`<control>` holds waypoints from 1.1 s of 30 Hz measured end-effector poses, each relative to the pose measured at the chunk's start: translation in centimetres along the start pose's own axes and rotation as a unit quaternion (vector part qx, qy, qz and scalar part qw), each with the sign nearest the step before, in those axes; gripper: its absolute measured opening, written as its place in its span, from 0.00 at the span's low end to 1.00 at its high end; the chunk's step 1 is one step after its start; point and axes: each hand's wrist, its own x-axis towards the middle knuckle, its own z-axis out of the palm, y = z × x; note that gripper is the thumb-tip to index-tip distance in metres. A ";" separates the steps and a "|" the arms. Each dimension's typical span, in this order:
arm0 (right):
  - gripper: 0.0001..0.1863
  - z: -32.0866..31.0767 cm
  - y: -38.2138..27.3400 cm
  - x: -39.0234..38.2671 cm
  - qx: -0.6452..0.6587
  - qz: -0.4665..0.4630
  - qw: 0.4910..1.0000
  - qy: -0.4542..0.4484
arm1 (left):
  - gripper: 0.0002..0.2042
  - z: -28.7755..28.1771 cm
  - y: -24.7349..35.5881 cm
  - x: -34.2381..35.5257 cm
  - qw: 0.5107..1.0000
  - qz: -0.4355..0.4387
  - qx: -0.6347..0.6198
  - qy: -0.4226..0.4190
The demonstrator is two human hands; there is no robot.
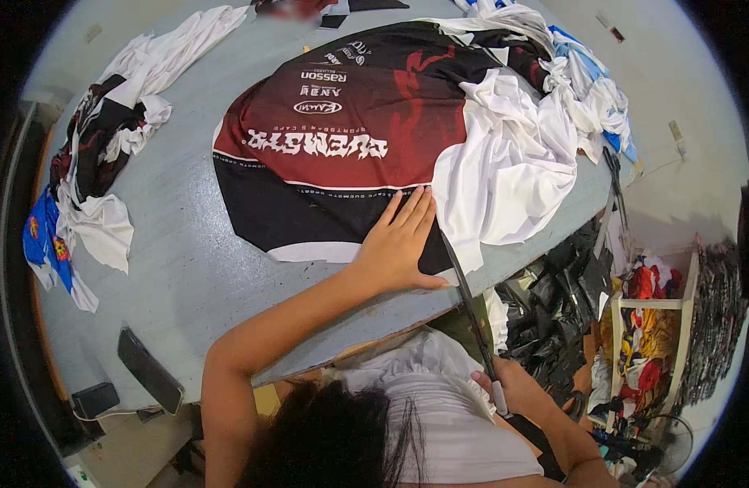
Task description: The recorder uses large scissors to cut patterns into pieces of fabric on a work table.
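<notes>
The right hand [513, 386] is closed round the pale handle of a long, dark straight blade or rule [468, 297]; which of the two cannot be told. It runs up from the grip, past the table edge, to meet the printed fabric beside the other hand. The left hand [399, 244] lies flat and open, fingers spread, pressing down on the near right edge of a red, black and white printed jersey panel [334, 154] spread on the grey table [187, 268]. The tool's far end reaches the cloth just right of the left hand's little finger.

Right of that contact point a heap of white cloth [513, 163] overlaps the panel; beyond it lie more white and blue pieces [594, 89]. Well to the left of the hands, a strip of mixed offcuts [98, 179] runs along the table's far side, and a dark phone [149, 370] rests near the table's lower edge.

Judging by the layout, the panel is flattened and held, with the tool lined up at its edge; the panel looks whole, so the work along that edge seems barely begun.
</notes>
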 end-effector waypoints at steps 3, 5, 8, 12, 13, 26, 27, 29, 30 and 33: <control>0.18 0.1 0.0 -0.1 -0.030 -0.021 0.999 0.024 | 0.53 -0.1 0.1 0.0 1.000 0.003 -0.002 0.006; 0.19 0.0 -0.2 -0.1 -0.032 -0.006 0.999 0.012 | 0.53 -0.3 -0.1 0.3 1.000 0.006 -0.004 0.010; 0.20 -0.8 -0.7 0.2 0.017 0.062 0.996 -0.054 | 0.49 -1.0 -1.2 1.1 0.991 -0.035 -0.128 0.001; 0.25 -1.6 -2.1 1.0 0.050 0.066 0.993 -0.080 | 0.45 -1.6 -2.8 1.4 1.000 -0.011 -0.029 -0.006; 0.30 -1.7 -2.4 1.1 0.058 0.075 0.992 -0.082 | 0.44 -1.5 -3.0 1.3 1.000 -0.006 -0.009 -0.019; 0.34 -0.8 -3.7 2.5 -0.006 0.077 0.997 -0.022 | 0.50 -0.5 -3.3 0.7 1.000 -0.002 -0.002 0.008; 0.31 -0.6 -3.7 2.6 -0.026 0.065 0.998 -0.003 | 0.50 -0.5 -3.3 0.7 1.000 -0.005 0.004 0.008; 0.28 -0.1 -3.7 2.6 -0.046 0.053 0.997 0.015 | 0.49 -0.4 -3.3 0.7 1.000 -0.007 -0.002 0.005; 0.28 0.1 -3.7 2.6 -0.044 0.034 0.998 0.036 | 0.49 -0.4 -3.3 0.7 1.000 -0.011 0.004 0.000; 0.27 0.5 -3.8 2.5 -0.036 0.024 0.998 0.052 | 0.50 -0.5 -3.3 0.6 1.000 -0.009 0.006 0.008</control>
